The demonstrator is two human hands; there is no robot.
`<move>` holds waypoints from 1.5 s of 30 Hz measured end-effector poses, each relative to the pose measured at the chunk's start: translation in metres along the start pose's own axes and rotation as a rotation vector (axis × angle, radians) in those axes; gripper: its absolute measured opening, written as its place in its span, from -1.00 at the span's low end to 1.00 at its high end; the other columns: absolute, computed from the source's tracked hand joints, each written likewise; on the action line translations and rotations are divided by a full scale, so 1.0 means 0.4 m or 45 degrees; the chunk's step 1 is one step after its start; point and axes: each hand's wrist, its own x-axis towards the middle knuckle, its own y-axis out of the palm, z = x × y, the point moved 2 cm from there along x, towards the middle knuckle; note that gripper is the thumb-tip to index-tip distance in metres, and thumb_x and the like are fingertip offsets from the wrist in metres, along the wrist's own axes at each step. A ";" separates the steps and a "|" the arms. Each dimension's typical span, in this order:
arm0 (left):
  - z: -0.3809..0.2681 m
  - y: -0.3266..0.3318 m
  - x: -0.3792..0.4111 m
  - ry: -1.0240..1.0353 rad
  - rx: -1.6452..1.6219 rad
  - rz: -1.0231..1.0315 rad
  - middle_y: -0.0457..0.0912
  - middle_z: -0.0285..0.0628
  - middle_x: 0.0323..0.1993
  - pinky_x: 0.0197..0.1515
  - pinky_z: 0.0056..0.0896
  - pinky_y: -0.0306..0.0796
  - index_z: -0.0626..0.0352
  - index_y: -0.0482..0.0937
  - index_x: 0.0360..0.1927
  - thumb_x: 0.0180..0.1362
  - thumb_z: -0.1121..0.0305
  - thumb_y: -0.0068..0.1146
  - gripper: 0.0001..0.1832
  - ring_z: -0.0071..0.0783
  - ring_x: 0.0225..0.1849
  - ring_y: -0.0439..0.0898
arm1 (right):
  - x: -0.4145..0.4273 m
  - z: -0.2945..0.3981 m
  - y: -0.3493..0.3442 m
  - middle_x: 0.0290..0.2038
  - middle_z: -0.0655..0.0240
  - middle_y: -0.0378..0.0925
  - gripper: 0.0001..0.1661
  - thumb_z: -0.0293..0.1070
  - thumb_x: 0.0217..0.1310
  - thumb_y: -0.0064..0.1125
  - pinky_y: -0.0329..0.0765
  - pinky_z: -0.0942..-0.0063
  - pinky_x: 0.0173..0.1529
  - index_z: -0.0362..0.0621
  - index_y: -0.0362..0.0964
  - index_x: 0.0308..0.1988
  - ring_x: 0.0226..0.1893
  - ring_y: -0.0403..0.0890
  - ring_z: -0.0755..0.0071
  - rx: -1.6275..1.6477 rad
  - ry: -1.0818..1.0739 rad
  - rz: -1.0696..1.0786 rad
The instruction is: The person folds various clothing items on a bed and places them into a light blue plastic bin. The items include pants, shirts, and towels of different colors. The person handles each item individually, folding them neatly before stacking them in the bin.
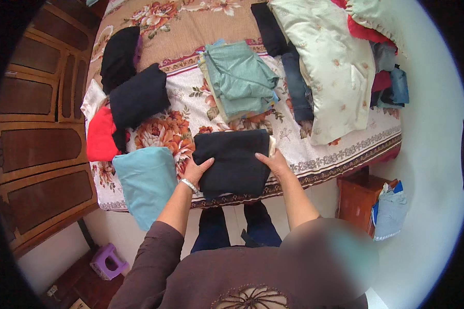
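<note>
A folded black garment (234,166) lies at the near edge of the bed, between my two hands. My left hand (196,170) grips its left side, thumb on top, with a silver bracelet on the wrist. On the opposite side my right hand (273,162) holds the right edge, where a strip of cream cloth shows. Left of my left hand is a light blue folded cloth (145,177) that hangs over the bed's edge. Beyond the black garment sits a stack with green garments (239,73) on top. The undersides of the held garment are hidden.
Black folded clothes (139,94) and a red cloth (101,135) lie at the left of the floral bedspread (158,131). Jeans (297,89) and a cream pillow (336,77) are at the right. A wooden wardrobe (42,139), wooden nightstand (355,197) and purple stool (108,262) stand around.
</note>
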 end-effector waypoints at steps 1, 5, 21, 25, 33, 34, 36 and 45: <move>-0.011 -0.004 -0.008 -0.086 -0.072 0.030 0.53 -0.22 -0.08 -0.09 -0.30 0.49 0.21 0.35 0.10 -0.06 0.32 0.38 -0.35 -0.37 -0.13 0.54 | 0.006 0.007 0.013 -0.14 0.10 0.55 -0.25 -0.11 -0.09 0.41 0.47 0.37 -0.05 -0.33 0.34 0.02 -0.14 0.57 0.22 0.098 -0.001 0.088; -0.037 -0.029 -0.044 -0.214 -0.166 0.108 0.56 -0.22 -0.13 -0.13 -0.29 0.50 0.17 0.42 0.06 -0.05 0.37 0.36 -0.44 -0.34 -0.20 0.58 | -0.068 0.051 0.047 -0.13 0.16 0.56 -0.36 -0.20 -0.08 0.41 0.49 0.39 -0.04 -0.28 0.40 -0.01 -0.15 0.58 0.27 0.485 0.320 0.242; -0.255 0.307 -0.338 -0.119 0.427 1.103 0.56 -0.17 -0.07 -0.04 -0.23 0.49 0.21 0.37 0.12 -0.01 0.47 0.23 -0.44 -0.27 -0.11 0.58 | -0.780 0.121 -0.127 -0.12 0.15 0.57 -0.42 -0.26 -0.02 0.37 0.54 0.22 -0.02 -0.33 0.40 -0.03 -0.14 0.60 0.21 1.330 0.071 -0.272; -0.141 0.383 -0.417 -0.326 0.797 1.065 0.60 -0.11 -0.14 -0.07 -0.20 0.50 0.24 0.44 0.07 0.01 0.39 0.25 -0.50 -0.24 -0.15 0.60 | -0.961 0.016 -0.114 -0.11 0.17 0.55 -0.48 -0.29 0.04 0.32 0.56 0.16 -0.04 -0.25 0.40 0.00 -0.11 0.58 0.23 1.492 0.024 -0.512; 0.058 0.645 -0.628 -0.302 1.112 1.364 0.60 -0.12 -0.12 -0.04 -0.20 0.49 0.25 0.46 0.03 0.03 0.35 0.26 -0.54 -0.24 -0.13 0.60 | -1.169 -0.303 -0.187 -0.10 0.20 0.55 -0.43 -0.20 0.05 0.28 0.58 0.21 -0.11 -0.22 0.36 0.04 -0.16 0.60 0.26 1.490 0.108 -0.833; 0.087 0.696 -0.657 -0.272 1.095 1.424 0.58 -0.12 -0.11 -0.04 -0.20 0.49 0.27 0.42 0.07 0.02 0.41 0.25 -0.50 -0.24 -0.14 0.59 | -1.212 -0.322 -0.212 -0.10 0.20 0.55 -0.43 -0.22 0.05 0.28 0.58 0.21 -0.11 -0.23 0.36 0.04 -0.17 0.60 0.27 1.558 0.029 -0.848; 0.163 0.804 -0.736 -0.257 1.261 1.501 0.58 -0.11 -0.11 -0.04 -0.21 0.50 0.27 0.42 0.07 0.03 0.42 0.25 -0.50 -0.25 -0.13 0.59 | -1.316 -0.386 -0.248 -0.11 0.20 0.55 -0.44 -0.26 0.05 0.27 0.58 0.22 -0.12 -0.25 0.36 0.04 -0.19 0.61 0.29 1.690 -0.119 -0.887; 0.596 1.168 -1.076 -0.344 1.690 1.799 0.58 -0.13 -0.11 -0.02 -0.25 0.47 0.29 0.42 0.05 0.00 0.30 0.32 -0.45 -0.27 -0.11 0.58 | -1.560 -0.811 -0.319 -0.15 0.17 0.56 -0.46 -0.29 0.01 0.30 0.53 0.30 -0.08 -0.27 0.38 0.00 -0.18 0.60 0.26 2.012 -0.240 -1.536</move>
